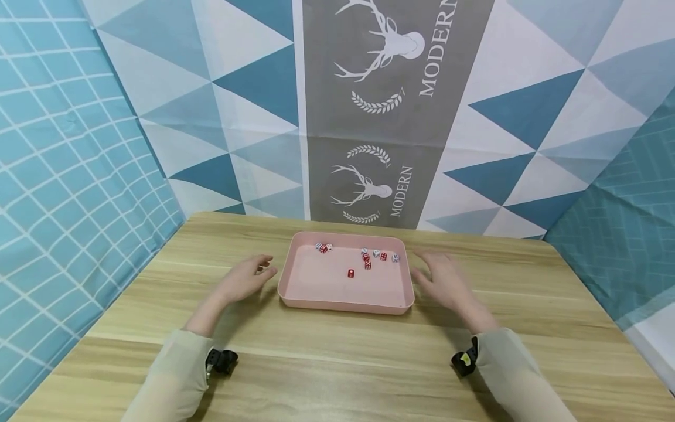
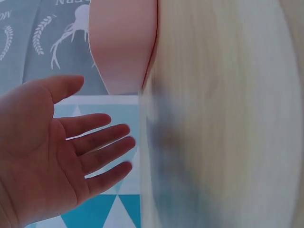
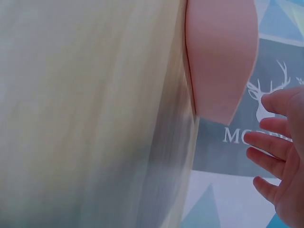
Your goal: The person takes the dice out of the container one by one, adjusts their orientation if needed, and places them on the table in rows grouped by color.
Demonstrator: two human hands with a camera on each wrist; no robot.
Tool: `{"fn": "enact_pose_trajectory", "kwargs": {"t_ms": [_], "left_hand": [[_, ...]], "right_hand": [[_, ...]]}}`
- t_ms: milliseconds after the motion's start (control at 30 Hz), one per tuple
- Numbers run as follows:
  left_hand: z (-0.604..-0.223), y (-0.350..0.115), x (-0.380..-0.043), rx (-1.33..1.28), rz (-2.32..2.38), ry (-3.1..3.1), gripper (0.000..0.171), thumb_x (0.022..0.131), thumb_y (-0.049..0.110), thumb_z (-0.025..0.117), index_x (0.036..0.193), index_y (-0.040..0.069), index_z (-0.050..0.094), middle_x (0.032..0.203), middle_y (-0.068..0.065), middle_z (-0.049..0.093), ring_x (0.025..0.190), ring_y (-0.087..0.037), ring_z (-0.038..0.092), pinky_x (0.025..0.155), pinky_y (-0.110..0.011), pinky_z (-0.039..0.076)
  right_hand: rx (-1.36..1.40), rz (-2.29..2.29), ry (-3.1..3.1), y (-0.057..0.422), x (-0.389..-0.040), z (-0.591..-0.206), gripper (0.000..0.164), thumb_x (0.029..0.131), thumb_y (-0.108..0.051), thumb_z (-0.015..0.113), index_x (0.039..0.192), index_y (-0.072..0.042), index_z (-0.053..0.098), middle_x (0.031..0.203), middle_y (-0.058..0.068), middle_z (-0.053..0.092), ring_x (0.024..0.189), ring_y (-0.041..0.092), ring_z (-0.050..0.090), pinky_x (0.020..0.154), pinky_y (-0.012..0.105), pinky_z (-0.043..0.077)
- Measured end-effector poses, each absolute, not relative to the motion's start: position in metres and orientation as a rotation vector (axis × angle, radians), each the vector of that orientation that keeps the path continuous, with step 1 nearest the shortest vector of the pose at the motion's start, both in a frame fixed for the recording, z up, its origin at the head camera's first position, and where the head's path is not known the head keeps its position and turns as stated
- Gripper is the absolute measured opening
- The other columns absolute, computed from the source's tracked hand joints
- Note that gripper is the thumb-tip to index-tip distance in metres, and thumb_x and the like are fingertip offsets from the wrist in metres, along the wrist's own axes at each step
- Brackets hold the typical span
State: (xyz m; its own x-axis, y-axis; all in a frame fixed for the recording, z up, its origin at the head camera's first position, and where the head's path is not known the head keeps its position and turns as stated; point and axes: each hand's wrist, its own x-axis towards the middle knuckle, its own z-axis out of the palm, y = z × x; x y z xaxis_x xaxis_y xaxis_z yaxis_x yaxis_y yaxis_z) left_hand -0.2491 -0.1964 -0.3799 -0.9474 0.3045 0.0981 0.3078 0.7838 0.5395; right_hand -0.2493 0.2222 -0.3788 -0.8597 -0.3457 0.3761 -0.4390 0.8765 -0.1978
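Note:
A shallow pink tray (image 1: pixel 321 294) lies on the wooden table, with several red and white dice in it. Three dice (image 1: pixel 324 248) cluster at its back left, more dice (image 1: pixel 366 257) lie at the back right, and a lone red die (image 1: pixel 351 273) sits near the middle. My left hand (image 1: pixel 246 279) hovers just left of the tray, fingers spread and relaxed, holding nothing; its palm shows in the left wrist view. On the other side, my right hand (image 1: pixel 442 280) is beside the tray's right wall, fingers loosely extended and holding nothing.
The wooden table (image 1: pixel 337 363) extends around the tray. Behind it hangs a patterned cloth (image 1: pixel 263 117) with triangles and deer heads. Blue tiled cloth (image 1: pixel 63 146) covers the left side, and a teal sheet (image 1: pixel 622 223) the right. Dark devices (image 1: pixel 224 361) are strapped at both wrists.

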Motion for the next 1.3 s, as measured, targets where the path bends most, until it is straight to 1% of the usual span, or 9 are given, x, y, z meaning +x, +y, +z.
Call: {"fn": "enact_pose_trajectory", "kwargs": {"t_ms": [67,233,333,433,600,767,933,1100,1300], "left_hand": [[-0.382,-0.193,-0.250,-0.511,-0.947,-2.956,0.054,0.088,0.039,0.040,0.121,-0.003,0.042,0.111,-0.019,0.052,0.098,-0.031,0.051,0.083,-0.044,0.041],[-0.386,-0.186,-0.252,-0.473,-1.083,-2.957,0.042,0.089,0.028,0.042,0.118,-0.003,0.045,0.102,-0.015,0.056,0.088,-0.024,0.055,0.073,-0.036,0.046],[-0.387,-0.182,-0.252,-0.458,-1.236,-2.943,0.041,0.089,0.023,0.042,0.120,-0.004,0.043,0.099,-0.015,0.056,0.078,-0.020,0.056,0.064,-0.031,0.047],[-0.387,-0.178,-0.251,-0.435,-1.395,-2.927,0.042,0.089,0.021,0.042,0.122,-0.005,0.038,0.099,-0.018,0.054,0.069,-0.018,0.055,0.058,-0.030,0.048],[-0.388,-0.172,-0.248,-0.336,-1.611,-2.893,0.045,0.089,0.017,0.043,0.125,-0.007,0.031,0.102,-0.024,0.048,0.063,-0.020,0.057,0.055,-0.033,0.051],[-0.389,-0.168,-0.248,-0.284,-1.653,-2.883,0.046,0.087,0.013,0.045,0.126,-0.007,0.031,0.100,-0.024,0.051,0.058,-0.019,0.058,0.053,-0.032,0.051],[-0.389,-0.167,-0.248,-0.293,-1.634,-2.896,0.045,0.086,0.011,0.045,0.125,-0.007,0.032,0.101,-0.024,0.051,0.065,-0.021,0.059,0.055,-0.030,0.052],[-0.389,-0.168,-0.248,-0.301,-1.634,-2.894,0.045,0.087,0.011,0.045,0.125,-0.008,0.032,0.102,-0.024,0.050,0.070,-0.022,0.058,0.057,-0.031,0.052],[-0.388,-0.168,-0.246,-0.333,-1.679,-2.873,0.046,0.087,0.011,0.044,0.126,-0.009,0.029,0.106,-0.026,0.048,0.076,-0.025,0.058,0.059,-0.033,0.052]], "right_hand": [[0.583,0.396,-2.714,0.218,-0.252,-0.379,0.042,0.083,-0.029,0.052,0.118,-0.005,0.050,0.114,0.013,0.052,0.106,0.031,0.045,0.092,0.046,0.031],[0.612,0.371,-2.698,0.206,-0.259,-0.380,0.035,0.084,-0.027,0.050,0.113,-0.007,0.054,0.109,0.011,0.056,0.102,0.030,0.049,0.088,0.045,0.036],[0.621,0.372,-2.705,0.198,-0.262,-0.380,0.035,0.084,-0.028,0.051,0.112,-0.008,0.055,0.105,0.009,0.058,0.099,0.028,0.051,0.087,0.044,0.038],[0.628,0.380,-2.731,0.188,-0.264,-0.381,0.034,0.082,-0.027,0.053,0.111,-0.009,0.056,0.104,0.007,0.058,0.098,0.026,0.051,0.087,0.043,0.038],[0.679,0.362,-2.740,0.170,-0.264,-0.380,0.032,0.082,-0.024,0.055,0.111,-0.010,0.056,0.109,0.006,0.056,0.103,0.024,0.049,0.091,0.044,0.034],[0.746,0.319,-2.692,0.155,-0.265,-0.380,0.029,0.081,-0.021,0.056,0.108,-0.011,0.058,0.107,0.004,0.058,0.103,0.023,0.049,0.091,0.044,0.034],[0.817,0.272,-2.662,0.139,-0.264,-0.379,0.027,0.079,-0.019,0.057,0.105,-0.011,0.060,0.104,0.004,0.059,0.099,0.022,0.051,0.089,0.041,0.037],[0.901,0.228,-2.668,0.123,-0.263,-0.380,0.026,0.080,-0.018,0.056,0.105,-0.012,0.060,0.107,0.006,0.058,0.104,0.023,0.050,0.089,0.043,0.036],[0.960,0.189,-2.765,0.109,-0.264,-0.384,0.031,0.081,-0.021,0.053,0.111,-0.013,0.056,0.111,0.002,0.054,0.106,0.019,0.047,0.090,0.035,0.038]]}}
